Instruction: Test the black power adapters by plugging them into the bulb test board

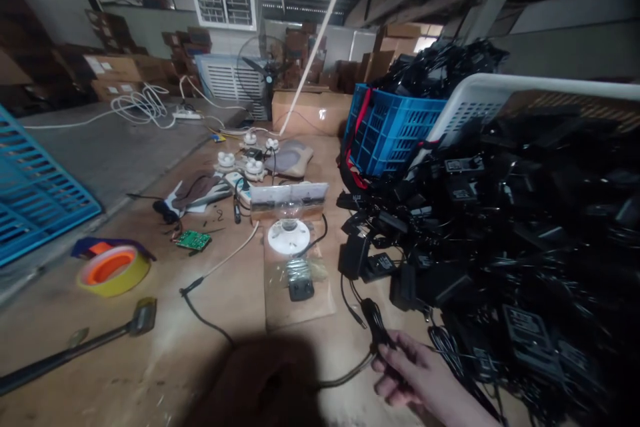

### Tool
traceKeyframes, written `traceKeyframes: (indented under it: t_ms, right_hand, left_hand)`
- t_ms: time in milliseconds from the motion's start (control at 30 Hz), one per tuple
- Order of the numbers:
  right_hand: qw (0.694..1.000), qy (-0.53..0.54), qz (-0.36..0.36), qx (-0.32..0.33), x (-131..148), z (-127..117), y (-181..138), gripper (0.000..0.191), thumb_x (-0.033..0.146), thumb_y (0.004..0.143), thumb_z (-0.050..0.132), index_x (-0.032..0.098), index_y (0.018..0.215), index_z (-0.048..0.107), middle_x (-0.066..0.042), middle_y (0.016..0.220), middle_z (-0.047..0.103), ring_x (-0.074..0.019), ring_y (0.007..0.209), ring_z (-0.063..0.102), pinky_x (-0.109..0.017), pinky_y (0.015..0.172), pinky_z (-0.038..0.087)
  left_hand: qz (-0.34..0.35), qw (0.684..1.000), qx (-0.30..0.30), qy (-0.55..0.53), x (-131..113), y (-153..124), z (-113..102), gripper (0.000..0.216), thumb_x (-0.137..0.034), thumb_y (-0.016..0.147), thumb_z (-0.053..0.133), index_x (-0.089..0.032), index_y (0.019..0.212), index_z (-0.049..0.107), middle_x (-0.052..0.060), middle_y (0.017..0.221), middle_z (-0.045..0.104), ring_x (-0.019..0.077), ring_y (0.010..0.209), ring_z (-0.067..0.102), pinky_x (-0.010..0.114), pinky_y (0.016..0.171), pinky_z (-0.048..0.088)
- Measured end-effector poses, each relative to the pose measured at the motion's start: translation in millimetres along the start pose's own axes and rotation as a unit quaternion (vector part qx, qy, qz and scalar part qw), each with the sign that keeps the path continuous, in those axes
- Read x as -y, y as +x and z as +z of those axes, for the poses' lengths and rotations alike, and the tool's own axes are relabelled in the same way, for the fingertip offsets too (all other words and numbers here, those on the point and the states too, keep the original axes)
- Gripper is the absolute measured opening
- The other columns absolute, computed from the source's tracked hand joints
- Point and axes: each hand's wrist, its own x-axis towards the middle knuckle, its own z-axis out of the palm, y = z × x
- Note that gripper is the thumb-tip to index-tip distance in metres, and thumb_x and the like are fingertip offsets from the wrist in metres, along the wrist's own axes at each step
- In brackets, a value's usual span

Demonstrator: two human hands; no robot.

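Note:
My right hand point(405, 370), at the lower right, has its fingers closed around a bundled black cable point(376, 323). The cable's loops stick out past my fingertips. Just beyond lies a loose plug end point(359, 319), close to a black power adapter point(353, 257) at the edge of a large heap of adapters point(480, 240). Left of the hand, a small black plug piece point(301, 289) sits on a flat board point(280, 310), in front of a white round lamp base point(289, 237) with a clear bulb. My left hand is out of view.
A hammer point(143, 315), a yellow tape roll point(113, 272) and a green circuit board point(193, 240) lie left on the wooden table point(220, 363). A blue crate point(400, 127) piled with adapters stands behind. A dark shape hides the bottom middle. Another blue crate point(40, 193) is far left.

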Motion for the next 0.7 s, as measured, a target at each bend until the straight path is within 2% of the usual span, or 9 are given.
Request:
traceKeyframes:
  t_ms: [67, 133, 167, 233, 300, 367, 467, 600, 700]
  right_hand:
    - [0.978, -0.186, -0.078, -0.060, -3, -11, -7, 0.047, 0.061, 0.085, 0.063, 0.022, 0.109, 0.067, -0.006, 0.080, 0.071, -0.0241, 0.067, 0.070, -0.033, 0.059, 0.055]
    - [0.912, -0.361, -0.161, -0.109, 8, -19, -16, 0.045, 0.060, 0.088, 0.057, 0.024, 0.111, 0.071, -0.011, 0.090, 0.075, -0.0303, 0.079, 0.073, -0.041, 0.070, 0.059]
    - [0.882, -0.414, -0.194, -0.111, 15, -18, -21, 0.039, 0.056, 0.090, 0.055, 0.026, 0.108, 0.074, -0.012, 0.097, 0.076, -0.0314, 0.085, 0.073, -0.043, 0.076, 0.059]
    - [0.846, -0.472, -0.247, -0.040, 24, -3, -27, 0.030, 0.047, 0.094, 0.054, 0.031, 0.103, 0.078, -0.010, 0.104, 0.077, -0.0306, 0.092, 0.073, -0.043, 0.083, 0.059]
    - [0.830, -0.473, -0.286, 0.068, 24, 24, -29, 0.022, 0.039, 0.091, 0.062, 0.034, 0.106, 0.079, -0.005, 0.105, 0.078, -0.0286, 0.095, 0.072, -0.040, 0.086, 0.058]
    - [0.850, -0.421, -0.298, 0.110, 14, 56, -27, 0.017, 0.037, 0.087, 0.069, 0.036, 0.101, 0.080, -0.002, 0.100, 0.078, -0.0270, 0.094, 0.072, -0.035, 0.083, 0.058]
    - [0.897, -0.326, -0.290, 0.074, -1, 86, -20, 0.010, 0.039, 0.086, 0.069, 0.038, 0.085, 0.079, 0.002, 0.084, 0.077, -0.0249, 0.083, 0.073, -0.030, 0.074, 0.059]
    - [0.921, -0.272, -0.271, 0.063, 1, 92, -15, 0.019, 0.037, 0.089, 0.063, 0.038, 0.102, 0.077, 0.002, 0.090, 0.078, -0.0245, 0.084, 0.074, -0.029, 0.077, 0.059]
    - [0.939, -0.233, -0.246, 0.054, 6, 94, -17, 0.020, 0.035, 0.086, 0.062, 0.030, 0.097, 0.078, -0.001, 0.093, 0.079, -0.0243, 0.087, 0.074, -0.029, 0.079, 0.059]
  left_hand:
    - [-0.005, 1.000, 0.002, 0.002, 1, 2, -3, 0.027, -0.038, 0.102, 0.061, -0.021, 0.123, 0.065, 0.008, 0.121, 0.068, 0.0208, 0.100, 0.069, 0.039, 0.085, 0.061]
    - [-0.005, 1.000, 0.002, 0.004, 2, 5, -6, 0.028, -0.037, 0.102, 0.062, -0.020, 0.123, 0.064, 0.009, 0.124, 0.067, 0.0211, 0.101, 0.068, 0.041, 0.087, 0.060]
    - [-0.005, 1.000, 0.000, 0.005, 2, 6, -8, 0.028, -0.036, 0.102, 0.062, -0.020, 0.123, 0.064, 0.009, 0.125, 0.067, 0.0212, 0.101, 0.068, 0.041, 0.087, 0.060]
    - [-0.005, 1.000, -0.003, 0.007, 4, 7, -9, 0.027, -0.037, 0.102, 0.061, -0.020, 0.123, 0.065, 0.009, 0.125, 0.066, 0.0212, 0.101, 0.068, 0.041, 0.088, 0.060]
    - [-0.005, 1.000, -0.005, 0.010, 7, 5, -6, 0.027, -0.038, 0.102, 0.061, -0.020, 0.121, 0.065, 0.008, 0.123, 0.067, 0.0207, 0.100, 0.068, 0.040, 0.086, 0.060]
    - [-0.009, 1.000, -0.010, 0.016, 11, 2, -1, 0.023, -0.037, 0.101, 0.060, -0.022, 0.118, 0.066, 0.008, 0.117, 0.069, 0.0207, 0.097, 0.069, 0.038, 0.085, 0.060]
    - [-0.045, 0.999, -0.021, 0.018, 16, -2, 4, 0.014, -0.034, 0.099, 0.059, -0.029, 0.110, 0.066, 0.004, 0.106, 0.073, 0.0210, 0.092, 0.069, 0.033, 0.081, 0.059]
    - [-0.076, 0.997, -0.023, -0.021, 7, -1, -3, 0.014, -0.033, 0.099, 0.055, -0.034, 0.107, 0.067, -0.002, 0.103, 0.075, 0.0203, 0.093, 0.070, 0.028, 0.081, 0.060]
    - [-0.047, 0.998, -0.008, -0.040, -8, 0, -15, 0.024, -0.031, 0.101, 0.051, -0.037, 0.119, 0.066, -0.001, 0.113, 0.075, 0.0211, 0.100, 0.070, 0.029, 0.086, 0.060]
